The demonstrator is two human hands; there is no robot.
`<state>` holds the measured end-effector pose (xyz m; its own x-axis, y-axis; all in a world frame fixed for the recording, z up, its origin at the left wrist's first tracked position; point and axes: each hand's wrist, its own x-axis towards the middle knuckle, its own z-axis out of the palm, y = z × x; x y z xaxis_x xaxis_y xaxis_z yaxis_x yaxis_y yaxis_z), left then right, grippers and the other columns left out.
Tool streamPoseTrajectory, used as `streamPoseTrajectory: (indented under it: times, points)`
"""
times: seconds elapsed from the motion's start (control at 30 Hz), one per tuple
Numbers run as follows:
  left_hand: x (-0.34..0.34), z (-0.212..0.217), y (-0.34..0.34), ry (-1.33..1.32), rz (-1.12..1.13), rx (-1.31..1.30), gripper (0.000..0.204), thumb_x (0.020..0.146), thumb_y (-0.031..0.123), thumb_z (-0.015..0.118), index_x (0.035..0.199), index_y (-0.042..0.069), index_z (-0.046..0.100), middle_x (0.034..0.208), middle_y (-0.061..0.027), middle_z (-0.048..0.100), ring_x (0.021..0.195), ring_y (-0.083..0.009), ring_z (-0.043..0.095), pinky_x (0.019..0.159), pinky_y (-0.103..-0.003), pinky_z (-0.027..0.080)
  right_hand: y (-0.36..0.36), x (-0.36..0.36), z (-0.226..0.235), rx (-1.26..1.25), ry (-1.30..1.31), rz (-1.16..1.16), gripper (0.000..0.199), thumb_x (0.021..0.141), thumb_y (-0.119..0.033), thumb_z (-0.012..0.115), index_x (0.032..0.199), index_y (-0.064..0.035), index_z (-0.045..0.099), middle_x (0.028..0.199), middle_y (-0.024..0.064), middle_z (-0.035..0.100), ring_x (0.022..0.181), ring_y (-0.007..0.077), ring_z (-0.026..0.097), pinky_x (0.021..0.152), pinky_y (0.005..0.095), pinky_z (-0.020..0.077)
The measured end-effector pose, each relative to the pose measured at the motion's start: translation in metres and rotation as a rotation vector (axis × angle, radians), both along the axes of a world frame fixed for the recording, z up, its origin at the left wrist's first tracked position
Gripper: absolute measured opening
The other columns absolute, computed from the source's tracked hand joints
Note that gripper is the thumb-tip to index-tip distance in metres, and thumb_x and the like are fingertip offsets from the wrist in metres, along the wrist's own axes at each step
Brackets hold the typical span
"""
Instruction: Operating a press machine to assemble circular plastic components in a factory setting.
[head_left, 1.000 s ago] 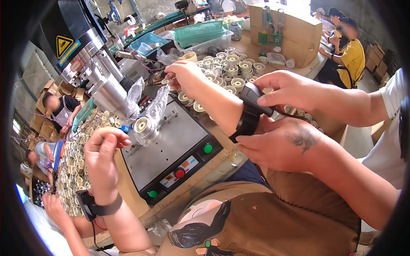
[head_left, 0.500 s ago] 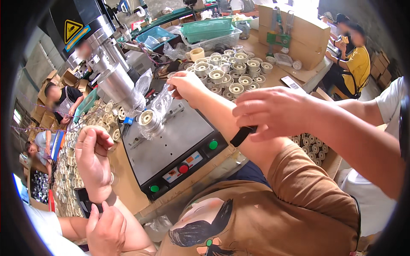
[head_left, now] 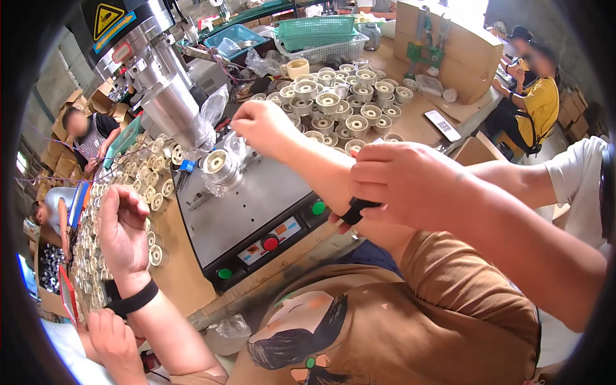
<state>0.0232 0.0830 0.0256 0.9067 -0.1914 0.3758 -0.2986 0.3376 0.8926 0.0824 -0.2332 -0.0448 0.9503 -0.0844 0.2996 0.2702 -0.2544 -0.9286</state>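
Observation:
My left hand [head_left: 125,240] is raised palm up at the left, fingers loosely curled and apart, holding nothing. A black wrist strap [head_left: 135,300] circles its wrist, and another person's hand [head_left: 115,340] is beside it. My right hand [head_left: 262,127] hangs over the far part of the machine with bent fingers drawn together; whatever they might hold is hidden. Around my right forearm, a co-worker's hand [head_left: 401,183] grips a second black strap [head_left: 355,210]. Between my hands, a cream-and-metal wheel-shaped part [head_left: 219,163] stands in a film-wrapped holder beneath the steel press head [head_left: 170,106].
The grey machine plate [head_left: 256,208] has green buttons and a red knob [head_left: 270,242] on its front. Cream wheel-shaped parts [head_left: 328,101] crowd the table behind and at left. A phone [head_left: 443,125] lies at right, near a cardboard box [head_left: 465,48]. Other people sit around.
The co-worker's hand has brought the loose black strap around my right forearm. The hand at my left wrist has moved down and left, and the strap there now shows fully. My hands shifted slightly left.

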Motion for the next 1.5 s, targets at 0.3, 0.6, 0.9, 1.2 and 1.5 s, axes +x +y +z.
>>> streamPoseTrajectory:
  times: [0.3,0.6,0.9,1.2,1.5]
  points:
    - [-0.029,-0.044,0.119,0.063,0.329,-0.083,0.02,0.107,0.025,0.055,0.104,0.006,0.061,0.09,-0.0026,0.058,0.077,-0.0124,0.053,0.072,-0.027,0.046,0.033,-0.034,0.026,-0.993,-0.348,0.163,0.014,0.087,-0.019,0.063,0.084,-0.0055,0.065,0.079,0.0115,0.066,0.074,0.0338,0.066,0.068,0.0458,0.0538]
    - [-0.017,-0.07,0.159,0.163,0.444,-0.094,0.019,0.107,0.027,0.057,0.105,0.009,0.061,0.091,0.0012,0.057,0.078,-0.0072,0.051,0.071,-0.024,0.043,0.01,-0.037,0.039,-0.809,-0.589,0.092,0.016,0.085,-0.018,0.066,0.078,-0.0051,0.062,0.075,0.0129,0.063,0.074,0.0385,0.064,0.067,0.0489,0.0519]
    - [0.038,-0.079,0.208,-0.019,0.518,0.551,0.02,0.105,0.025,0.059,0.107,0.006,0.066,0.087,0.0033,0.058,0.076,-0.0052,0.051,0.07,-0.022,0.041,0.0,-0.035,0.02,-1.178,-0.578,0.105,0.012,0.084,-0.018,0.062,0.083,-0.006,0.066,0.083,0.0118,0.067,0.08,0.0328,0.069,0.069,0.045,0.0562]
    - [0.022,-0.004,0.118,0.092,0.671,0.255,0.026,0.104,0.027,0.058,0.11,0.005,0.071,0.094,0.0035,0.063,0.086,-0.0074,0.055,0.077,-0.026,0.042,-0.008,-0.015,-0.02,-1.425,-0.153,0.26,0.01,0.083,-0.018,0.062,0.087,-0.0119,0.069,0.09,0.0052,0.07,0.085,0.0253,0.07,0.066,0.0414,0.0579]
    - [0.023,0.018,0.114,-0.012,0.513,0.138,0.027,0.102,0.032,0.064,0.097,0.005,0.066,0.082,-0.0023,0.066,0.072,-0.0142,0.063,0.066,-0.03,0.051,-0.048,-0.028,-0.044,-1.104,-0.383,0.121,0.014,0.081,-0.015,0.068,0.086,-0.0033,0.062,0.087,0.0158,0.063,0.089,0.038,0.064,0.078,0.0491,0.0521]
